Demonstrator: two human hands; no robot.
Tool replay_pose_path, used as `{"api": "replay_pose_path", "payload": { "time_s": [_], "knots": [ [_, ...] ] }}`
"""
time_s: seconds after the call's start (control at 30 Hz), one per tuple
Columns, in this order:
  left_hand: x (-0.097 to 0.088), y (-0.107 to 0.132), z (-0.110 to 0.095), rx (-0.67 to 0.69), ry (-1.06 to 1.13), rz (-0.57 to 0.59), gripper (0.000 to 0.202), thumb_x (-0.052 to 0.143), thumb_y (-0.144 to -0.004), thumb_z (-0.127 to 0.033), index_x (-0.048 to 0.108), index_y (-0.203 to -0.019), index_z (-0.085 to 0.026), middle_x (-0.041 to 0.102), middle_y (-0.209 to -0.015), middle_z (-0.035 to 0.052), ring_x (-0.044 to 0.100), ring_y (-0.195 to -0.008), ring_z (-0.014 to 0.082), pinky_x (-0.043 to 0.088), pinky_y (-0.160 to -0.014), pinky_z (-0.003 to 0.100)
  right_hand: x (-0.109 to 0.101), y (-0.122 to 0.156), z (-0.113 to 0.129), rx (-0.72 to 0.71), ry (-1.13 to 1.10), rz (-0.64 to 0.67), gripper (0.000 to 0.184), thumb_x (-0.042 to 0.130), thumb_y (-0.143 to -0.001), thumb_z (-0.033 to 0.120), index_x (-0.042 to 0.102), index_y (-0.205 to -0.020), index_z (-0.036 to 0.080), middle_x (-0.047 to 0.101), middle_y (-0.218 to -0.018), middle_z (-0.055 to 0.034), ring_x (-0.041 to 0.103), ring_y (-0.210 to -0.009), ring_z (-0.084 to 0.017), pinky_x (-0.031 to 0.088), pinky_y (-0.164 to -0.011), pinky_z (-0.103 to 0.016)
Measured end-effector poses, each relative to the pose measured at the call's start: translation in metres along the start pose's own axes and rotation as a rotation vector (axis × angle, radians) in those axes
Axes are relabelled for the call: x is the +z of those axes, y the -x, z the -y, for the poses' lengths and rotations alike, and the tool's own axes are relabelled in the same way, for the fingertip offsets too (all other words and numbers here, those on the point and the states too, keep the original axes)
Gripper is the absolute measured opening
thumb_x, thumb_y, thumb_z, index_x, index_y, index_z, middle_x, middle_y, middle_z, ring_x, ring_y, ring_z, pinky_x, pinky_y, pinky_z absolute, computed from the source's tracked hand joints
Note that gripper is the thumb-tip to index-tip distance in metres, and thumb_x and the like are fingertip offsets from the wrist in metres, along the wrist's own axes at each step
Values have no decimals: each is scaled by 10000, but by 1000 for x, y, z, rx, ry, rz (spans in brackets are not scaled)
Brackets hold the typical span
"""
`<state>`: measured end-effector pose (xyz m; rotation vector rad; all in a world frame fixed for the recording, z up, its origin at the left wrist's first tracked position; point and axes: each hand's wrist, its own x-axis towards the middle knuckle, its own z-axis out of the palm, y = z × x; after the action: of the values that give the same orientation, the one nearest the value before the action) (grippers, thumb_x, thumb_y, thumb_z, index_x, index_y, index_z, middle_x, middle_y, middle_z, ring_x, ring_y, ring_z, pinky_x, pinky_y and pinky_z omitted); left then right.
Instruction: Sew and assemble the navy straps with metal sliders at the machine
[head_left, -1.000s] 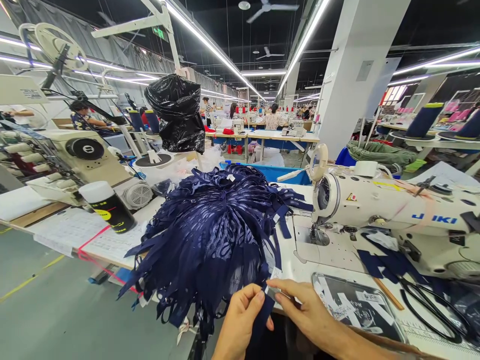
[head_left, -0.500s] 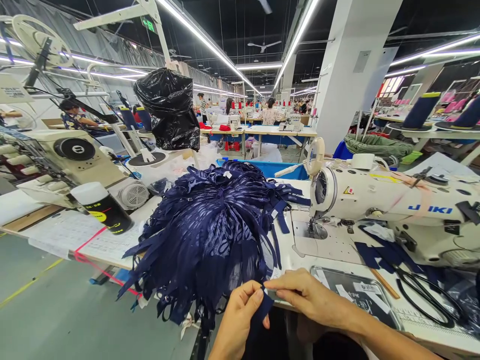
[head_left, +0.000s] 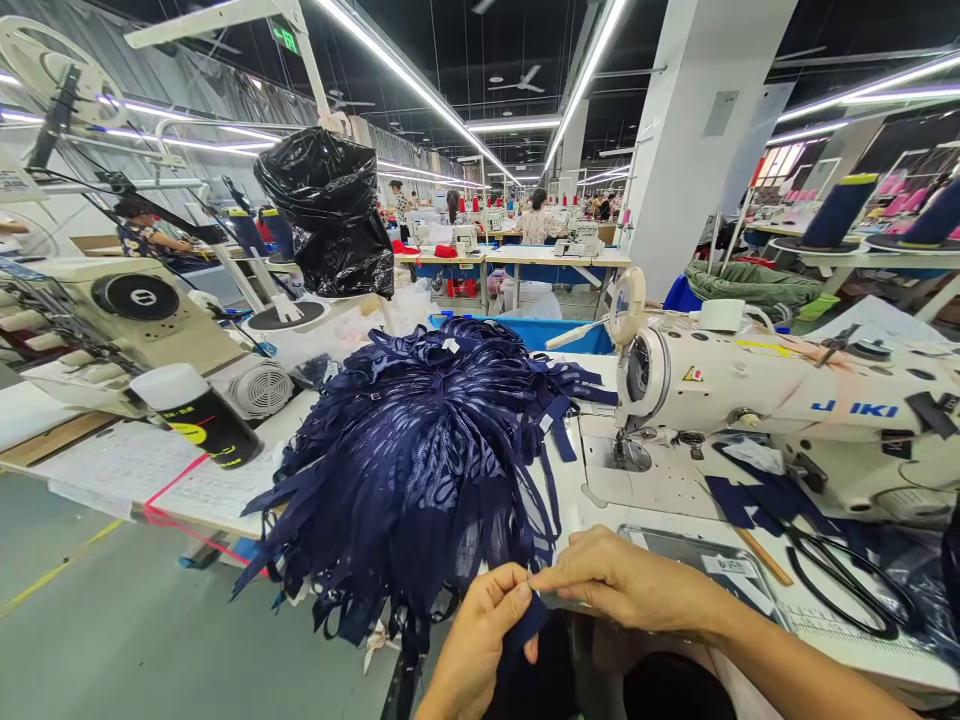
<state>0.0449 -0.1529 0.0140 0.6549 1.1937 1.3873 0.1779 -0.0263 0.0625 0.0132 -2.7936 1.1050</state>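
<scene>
My left hand (head_left: 486, 628) is closed, thumb against fingers, on a small navy fabric piece (head_left: 527, 622) that hangs below the fingertips. My right hand (head_left: 611, 578) comes in from the right with its fingertips pinched at the top edge of that piece, touching the left fingertips. Whatever lies between the right fingers is too small to make out. Just beyond both hands spreads a large bundle of navy lace garments (head_left: 427, 470) with loose straps and small white tags.
To the right stands a white sewing machine (head_left: 750, 380). Black scissors (head_left: 847, 585), a wooden stick (head_left: 763, 556) and a dark tray (head_left: 705, 560) lie before it. At left are a black spray can (head_left: 206, 425) and another machine (head_left: 142, 310). People sit at far tables.
The view has shifted slightly. Both hands stay together on the navy piece, and the right hand now covers a white tag that showed behind its fingers and more of the tray.
</scene>
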Motion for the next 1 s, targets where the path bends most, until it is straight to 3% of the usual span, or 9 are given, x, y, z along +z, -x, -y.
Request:
{"api": "replay_pose_path", "payload": {
  "time_s": [0.13, 0.23, 0.3, 0.37, 0.47, 0.63, 0.73, 0.87, 1.0],
  "knots": [
    [1, 0, -6, 9, -26, -18, 336, 609, -676, -450, 518, -626, -130, 481, -378, -41, 347, -372, 50, 225, -467, 187, -1, 0, 5, 25, -12, -17, 299, 374, -885, 253, 583, -1099, 237, 592, -652, -6, 476, -603, -109, 364, -646, -215],
    [3, 0, -10, 27, 11, -64, 316, 629, -670, -433, 541, -657, -130, 556, -449, -12, 426, -440, 69, 279, -496, 181, 0, 5, 3, 121, -82, -192, 306, 369, -883, 276, 595, -1080, 219, 634, -815, -36, 533, -717, -126, 388, -698, -220],
    [6, 0, -10, 74, 70, -96, 277, 640, -671, -401, 568, -678, -134, 594, -504, -1, 477, -501, 84, 336, -555, 188, 0, 13, -10, 232, -110, -316, 320, 374, -874, 298, 579, -1101, 204, 627, -859, -44, 539, -751, -138, 399, -699, -228],
    [10, -1, -9, 124, 126, -120, 234, 654, -666, -364, 596, -677, -137, 617, -553, 5, 516, -558, 98, 372, -622, 199, -3, 25, -32, 370, -65, -379, 352, 384, -857, 316, 540, -1147, 189, 603, -721, -23, 517, -638, -134, 398, -600, -229],
    [15, -2, -8, 146, 182, -173, 202, 679, -640, -333, 635, -691, -143, 642, -619, 14, 551, -608, 116, 395, -657, 212, -11, 51, -76, 530, 111, -397, 376, 365, -839, 305, 526, -1146, 158, 514, -536, 17, 453, -501, -135, 354, -508, -236],
    [20, -8, -5, 160, 180, -250, 227, 704, -602, -343, 663, -707, -146, 654, -633, 32, 590, -662, 159, 416, -701, 249, -20, 86, -115, 817, 672, -436, 325, 392, -812, 258, 575, -1043, 122, 629, -698, -91, 570, -668, -240, 383, -626, -332],
    [19, -15, 3, 182, 214, -289, 260, 732, -553, -349, 672, -709, -150, 672, -702, 49, 602, -747, 191, 423, -764, 280, -14, 80, -96, 711, 820, -570, 251, 413, -811, 237, 594, -942, 122, 624, -784, -114, 566, -692, -240, 377, -661, -360],
    [13, -25, 19, 186, 228, -403, 347, 761, -487, -378, 680, -740, -155, 680, -798, 60, 590, -834, 206, 412, -829, 296, 5, 49, -43, 404, 451, -652, 209, 377, -854, 255, 567, -873, 169, 564, -687, -34, 512, -640, -159, 382, -619, -284],
    [11, -28, 19, 182, 271, -399, 354, 791, -430, -362, 691, -706, -163, 678, -799, 47, 585, -838, 190, 430, -812, 267, 27, 18, -5, 344, 136, -615, 138, 434, -815, 250, 556, -804, 185, 530, -653, 2, 493, -650, -143, 368, -656, -285]
  ]
}}
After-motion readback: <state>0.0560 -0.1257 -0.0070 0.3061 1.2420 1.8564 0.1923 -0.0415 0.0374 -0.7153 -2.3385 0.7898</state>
